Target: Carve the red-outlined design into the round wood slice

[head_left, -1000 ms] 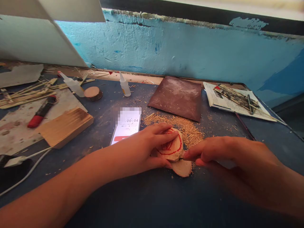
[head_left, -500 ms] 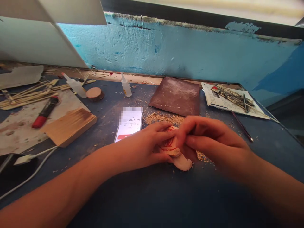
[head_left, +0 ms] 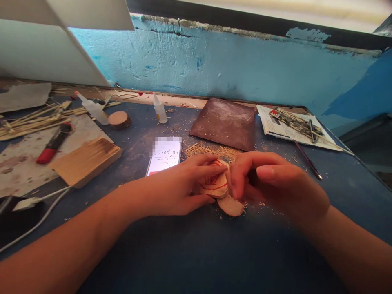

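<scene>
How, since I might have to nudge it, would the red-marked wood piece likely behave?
The red-marked wood piece is probably stiff: it looks like a solid slab. It may rock or slide, as it seems to overlap the wood slice beside it. Rolling seems unlikely, since it lies broad face up under the left hand.

The rectangular phone with a lit white screen, lying left of centre, displays a dark digit readout ending in "2:00:05"; pixelation obscures the start of the line. The characters below the readout are too small to read. The white printed paper sheet at the far right carries fine dark lines of print, likewise illegible at this size.
</scene>
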